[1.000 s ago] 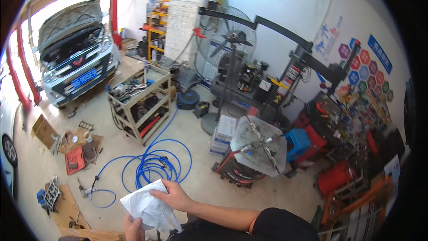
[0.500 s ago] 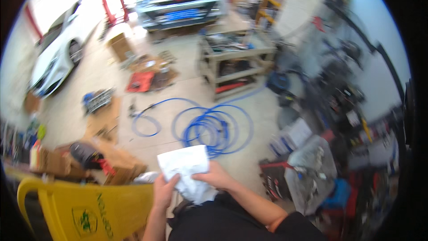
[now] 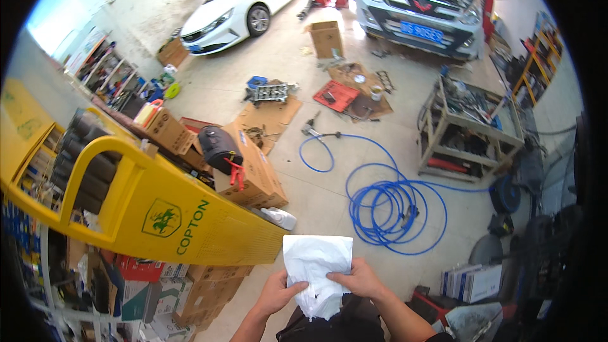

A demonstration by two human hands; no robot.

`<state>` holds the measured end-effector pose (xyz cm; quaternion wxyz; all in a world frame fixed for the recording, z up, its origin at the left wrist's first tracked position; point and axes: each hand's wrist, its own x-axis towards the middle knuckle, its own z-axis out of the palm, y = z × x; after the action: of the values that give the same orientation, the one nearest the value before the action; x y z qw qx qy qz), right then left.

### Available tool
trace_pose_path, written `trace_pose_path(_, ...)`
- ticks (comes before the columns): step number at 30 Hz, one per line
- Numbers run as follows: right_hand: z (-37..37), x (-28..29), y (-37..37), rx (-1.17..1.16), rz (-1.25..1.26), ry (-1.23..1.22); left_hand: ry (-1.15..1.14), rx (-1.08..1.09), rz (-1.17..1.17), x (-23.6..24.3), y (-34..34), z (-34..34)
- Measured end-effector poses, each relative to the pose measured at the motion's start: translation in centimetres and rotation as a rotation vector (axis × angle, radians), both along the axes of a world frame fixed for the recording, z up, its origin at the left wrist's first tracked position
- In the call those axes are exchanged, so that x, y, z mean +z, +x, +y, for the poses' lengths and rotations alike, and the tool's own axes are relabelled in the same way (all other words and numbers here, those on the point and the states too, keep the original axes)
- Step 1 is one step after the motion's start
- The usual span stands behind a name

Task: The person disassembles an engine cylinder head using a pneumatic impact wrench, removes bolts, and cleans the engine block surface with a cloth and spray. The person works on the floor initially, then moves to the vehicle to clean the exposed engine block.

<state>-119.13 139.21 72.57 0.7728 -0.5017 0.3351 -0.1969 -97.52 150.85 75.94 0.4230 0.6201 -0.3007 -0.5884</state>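
White sheet (image 3: 320,259): crumpled toward its lower end, flatter along its upper edge, with a small dark mark low down; held by 2 hands on the near side of the blue hose (image 3: 386,239), a little to the hose's left.
Left hand (image 3: 278,292): fingers closed on the sheet's left side, thumb lying on top.
Right hand (image 3: 360,278): fingers closed on the sheet's right side, thumb also on top; the 2 thumbs stand apart.
White boxes (image 3: 474,284): to the right of the hose, on its near side.
Yellow stand (image 3: 133,209): left of the hose, a long panel with a green emblem and a looped handle.
White bottle (image 3: 278,218): left of the hose, just beside the stand's end.
Hose lie: many loose coils on the floor (image 3: 313,206), with 1 smaller loop off to the far left.
Brown carton (image 3: 263,180): left of the hose; a dark rounded object (image 3: 220,149) with red clip-like pieces is on it.
Tool cart (image 3: 468,120): right of the hose and beyond it, its top cluttered with tools.
Grey tool (image 3: 310,128): beyond the hose coils to the left, near a black fitting.
Metal engine part (image 3: 271,93): left of the hose and beyond it, on flat cardboard (image 3: 269,117).
Red tray (image 3: 335,95): beyond the hose.
Open carton (image 3: 326,39): farther beyond the hose.
Silver car (image 3: 411,12): well beyond the hose, engine bay exposed.
White car (image 3: 234,9): well beyond the hose, to its left.
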Motion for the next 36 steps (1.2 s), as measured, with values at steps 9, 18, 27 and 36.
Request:
trace_pose_path(9,5.0,7.3,8.0,0.327,-0.309,-0.432,-0.175,0.366,0.526,0.9,5.6,11.8)
trace_pose_path(18,20.5,9.8,19.3,0.479,-0.302,-0.604,-0.495,0.43,0.563,-2.2,13.4,29.9)
trace_pose_path(27,34.1,11.0,29.5,0.989,-0.178,-0.841,-0.238,0.26,-0.336,4.7,20.1,44.1)
trace_pose_path(36,37.2,9.9,35.6,0.891,-0.167,-0.152,-0.228,0.792,-0.167,0.4,18.2,47.5)
